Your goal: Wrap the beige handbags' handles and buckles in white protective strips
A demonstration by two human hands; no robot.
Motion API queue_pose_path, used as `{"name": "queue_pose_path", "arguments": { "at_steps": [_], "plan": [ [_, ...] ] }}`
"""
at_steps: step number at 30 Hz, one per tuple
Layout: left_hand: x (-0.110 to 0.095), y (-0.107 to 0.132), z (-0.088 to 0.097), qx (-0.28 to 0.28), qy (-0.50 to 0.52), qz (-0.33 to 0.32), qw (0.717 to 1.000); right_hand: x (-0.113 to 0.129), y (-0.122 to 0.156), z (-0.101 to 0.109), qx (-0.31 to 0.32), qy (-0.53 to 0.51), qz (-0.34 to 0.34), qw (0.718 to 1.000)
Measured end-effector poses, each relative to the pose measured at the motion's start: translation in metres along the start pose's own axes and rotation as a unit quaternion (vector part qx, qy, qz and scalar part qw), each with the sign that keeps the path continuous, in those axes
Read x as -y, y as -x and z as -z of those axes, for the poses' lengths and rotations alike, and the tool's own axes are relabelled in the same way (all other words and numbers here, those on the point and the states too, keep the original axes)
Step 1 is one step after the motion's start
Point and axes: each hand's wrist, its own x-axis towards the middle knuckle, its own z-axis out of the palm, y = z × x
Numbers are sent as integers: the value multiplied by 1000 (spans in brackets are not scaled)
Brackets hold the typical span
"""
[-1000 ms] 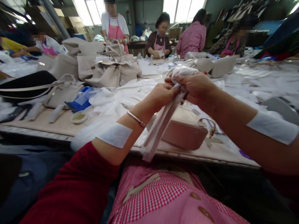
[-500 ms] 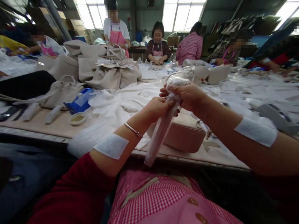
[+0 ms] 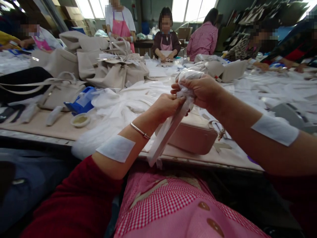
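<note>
Both hands grip a long strip in thin, see-through white wrapping, which looks like a wrapped bag strap (image 3: 166,137). My left hand (image 3: 169,105) pinches it just below the bunched part. My right hand (image 3: 201,89) is closed round the crumpled upper part, fingers curled over the wrapping. From my hands the strip's flat tail hangs down to the left, past the table's front edge. Behind and below the hands a beige handbag (image 3: 194,137) lies on the table, partly covered by the strip. Loose white wrapping sheets (image 3: 119,109) are spread to its left.
Left on the table are a blue tape dispenser (image 3: 80,100), a small round dish (image 3: 80,120) and wrapped handles (image 3: 53,115). Beige bags (image 3: 106,66) are piled behind. A grey dispenser (image 3: 294,115) stands right. Several co-workers (image 3: 166,39) work around the table.
The tail of the wrapped strap has swung a little left. Both hands keep their hold on it. My view has tipped slightly downward, so the scene sits higher.
</note>
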Motion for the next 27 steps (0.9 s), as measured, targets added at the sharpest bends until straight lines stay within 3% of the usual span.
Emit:
{"name": "queue_pose_path", "arguments": {
  "at_steps": [2, 6, 8, 12, 17, 21, 24, 27],
  "plan": [
    [-2, 1, 1, 17, 13, -1, 1000, 4, 2, 0, 1, 5, 4, 1000],
    [6, 20, 9, 139, -17, 60, 988, 11, -1, 11, -11, 12, 8, 1000],
    [12, 27, 9, 158, -36, 81, 984, 7, -2, 14, -16, 14, 11, 1000],
    [12, 23, 1, 88, -20, 40, 995, -4, 0, 10, -1, 10, 10, 1000],
    [0, 13, -2, 3, -22, -7, 1000, 4, 5, 14, -19, -64, 30, 997],
    [-2, 12, 0, -30, -40, -53, 997, -4, 19, 10, 43, -57, -72, 995],
    [3, 15, 5, 19, -38, -34, 999, -11, 24, 1, 27, -50, -97, 994],
    [12, 25, 15, 127, -19, 34, 991, -4, 20, -1, -14, -56, -43, 997]
  ]
}}
